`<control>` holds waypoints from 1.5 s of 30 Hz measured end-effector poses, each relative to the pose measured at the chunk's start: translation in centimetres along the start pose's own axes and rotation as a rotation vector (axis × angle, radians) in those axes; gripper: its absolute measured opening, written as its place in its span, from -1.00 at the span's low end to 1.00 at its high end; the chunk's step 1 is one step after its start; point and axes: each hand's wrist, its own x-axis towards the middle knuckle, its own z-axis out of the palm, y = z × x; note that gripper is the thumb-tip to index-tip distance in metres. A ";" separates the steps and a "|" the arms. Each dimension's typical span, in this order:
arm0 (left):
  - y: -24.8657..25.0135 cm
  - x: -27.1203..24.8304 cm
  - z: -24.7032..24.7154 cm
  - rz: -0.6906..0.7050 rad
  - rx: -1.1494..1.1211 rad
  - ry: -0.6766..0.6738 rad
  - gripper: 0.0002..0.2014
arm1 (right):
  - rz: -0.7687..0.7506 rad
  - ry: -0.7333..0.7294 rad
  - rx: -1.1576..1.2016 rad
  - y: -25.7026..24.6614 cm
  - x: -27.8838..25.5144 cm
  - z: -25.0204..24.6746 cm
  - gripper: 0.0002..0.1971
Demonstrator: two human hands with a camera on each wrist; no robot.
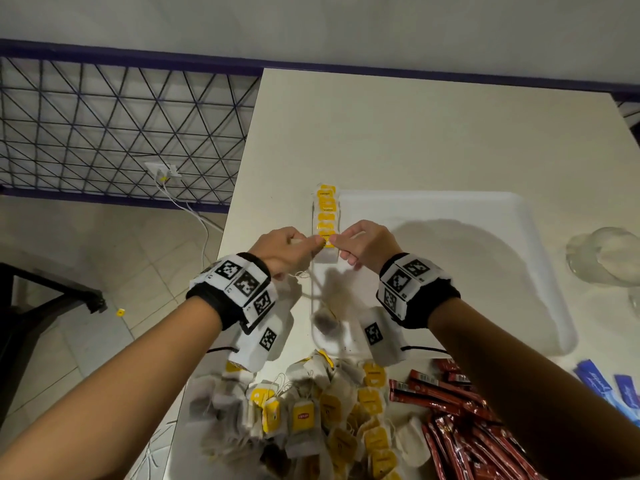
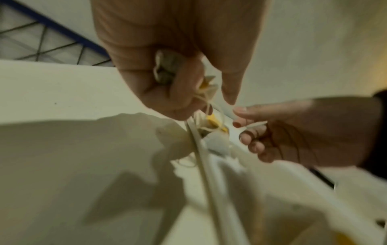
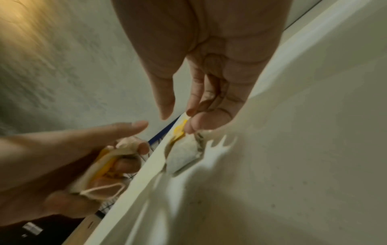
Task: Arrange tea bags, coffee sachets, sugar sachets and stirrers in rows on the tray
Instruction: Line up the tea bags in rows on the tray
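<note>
A column of tea bags (image 1: 326,209) with yellow tags lies along the left edge of the white tray (image 1: 450,237). My right hand (image 1: 334,241) pinches the yellow tag of the nearest tea bag (image 3: 184,155), which lies flat on the tray floor (image 3: 293,149). My left hand (image 1: 313,242) is just left of it, over the tray rim (image 2: 201,157). Its curled fingers (image 2: 178,92) hold a small bunch of tea bags (image 2: 167,69) with loose strings; the bunch (image 3: 104,165) also shows in the right wrist view. Thumb tips of both hands nearly meet.
A loose heap of tea bags (image 1: 311,417) lies on the table near me. Red coffee sachets (image 1: 450,410) lie to its right, blue sachets (image 1: 595,379) further right. A clear plastic bag (image 1: 602,258) sits right of the tray. The table's left edge (image 1: 235,188) drops to the floor.
</note>
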 end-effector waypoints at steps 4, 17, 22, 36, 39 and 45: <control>1.0 -1.1 -0.8 -0.199 -0.384 -0.154 -0.57 | -0.008 -0.215 0.082 -1.3 -2.9 0.8 -0.75; 1.1 -6.0 -1.0 -0.191 -0.562 -0.374 -0.77 | 0.010 -0.220 0.015 -1.5 -6.1 1.5 -0.91; 0.2 -7.0 -1.2 -0.206 -0.607 -0.337 -0.84 | 0.032 -0.172 0.096 -2.2 -6.4 0.6 -0.88; -0.4 -7.5 -1.0 -0.190 -0.618 -0.169 -0.79 | 0.112 -0.160 0.328 -2.0 -7.0 0.8 -0.87; -1.1 -7.2 -1.0 -0.224 -0.647 -0.135 -0.73 | 0.115 -0.151 0.406 -1.8 -7.1 0.5 -0.85; -1.0 -7.2 -1.4 -0.275 -0.687 -0.171 -0.79 | 0.098 -0.112 0.475 -1.8 -7.3 0.2 -0.85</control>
